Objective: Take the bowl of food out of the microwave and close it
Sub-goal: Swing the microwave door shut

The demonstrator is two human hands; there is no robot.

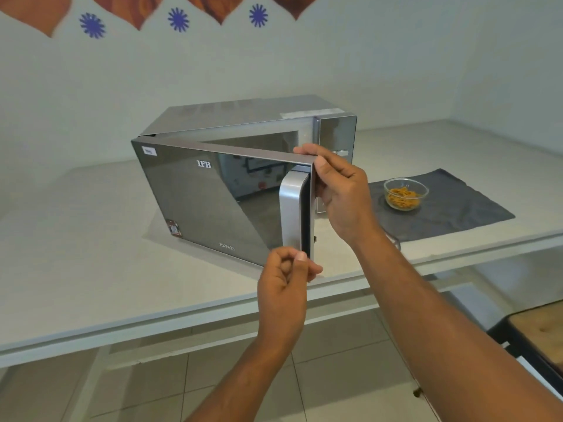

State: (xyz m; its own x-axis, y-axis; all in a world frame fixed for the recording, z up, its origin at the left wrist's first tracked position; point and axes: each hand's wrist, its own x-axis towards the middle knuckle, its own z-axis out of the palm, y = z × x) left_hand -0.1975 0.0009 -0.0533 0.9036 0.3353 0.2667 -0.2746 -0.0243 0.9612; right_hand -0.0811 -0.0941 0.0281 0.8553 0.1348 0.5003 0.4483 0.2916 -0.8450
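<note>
Hands [341, 193] [283, 284] grip the open door's [213, 196] edge (bowl [406, 194] on cloth [451, 205]).

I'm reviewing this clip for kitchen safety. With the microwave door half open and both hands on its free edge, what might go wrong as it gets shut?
1. The right hand wraps the free edge of the mirrored microwave door; its fingers may get pinched against the silver microwave body.
2. The left hand grips the door's bottom corner, which might nip it against the white table.
3. A hard push may shift the microwave.
</note>
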